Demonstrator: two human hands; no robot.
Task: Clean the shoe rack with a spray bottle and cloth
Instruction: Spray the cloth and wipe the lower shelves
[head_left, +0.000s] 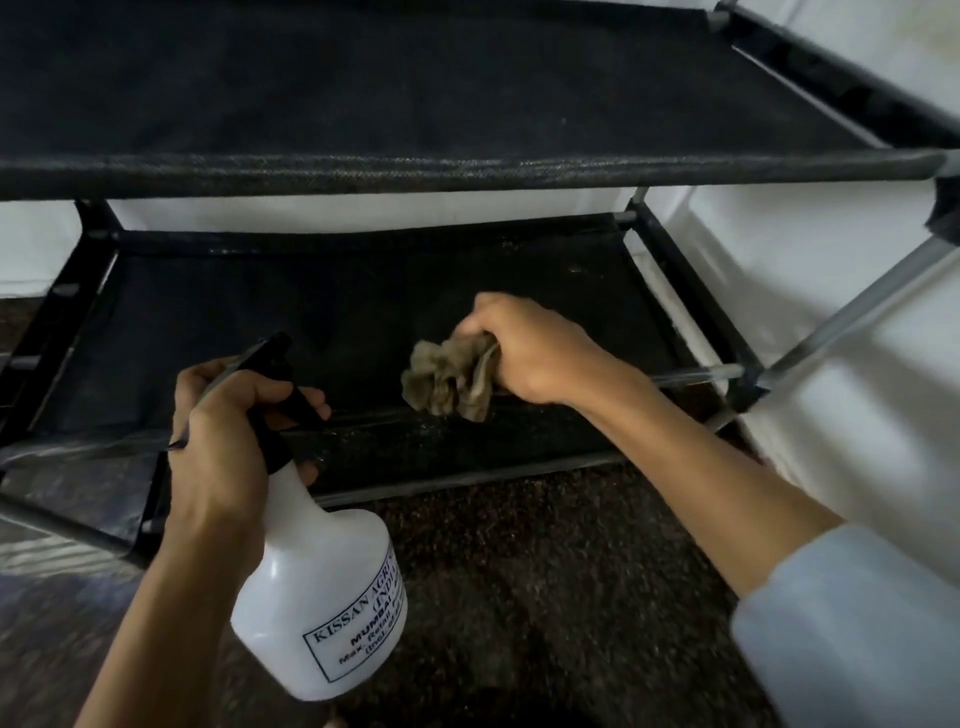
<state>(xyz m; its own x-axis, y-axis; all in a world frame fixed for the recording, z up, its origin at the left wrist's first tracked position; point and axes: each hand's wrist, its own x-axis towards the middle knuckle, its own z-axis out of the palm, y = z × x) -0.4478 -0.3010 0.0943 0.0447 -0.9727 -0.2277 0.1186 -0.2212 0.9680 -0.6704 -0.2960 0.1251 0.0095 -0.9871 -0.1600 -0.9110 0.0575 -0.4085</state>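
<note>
The shoe rack has black fabric shelves on a dark frame and fills the upper view. My left hand grips the neck of a white spray bottle with a black trigger head, a finger curled over the trigger, nozzle pointing up and left over the lower shelf. My right hand holds a crumpled brown cloth at the front part of that lower shelf, by its front bar.
A grey metal post of the rack slants down at the right. White wall lies behind and to the right of the rack. Dark speckled floor spreads below the shelves.
</note>
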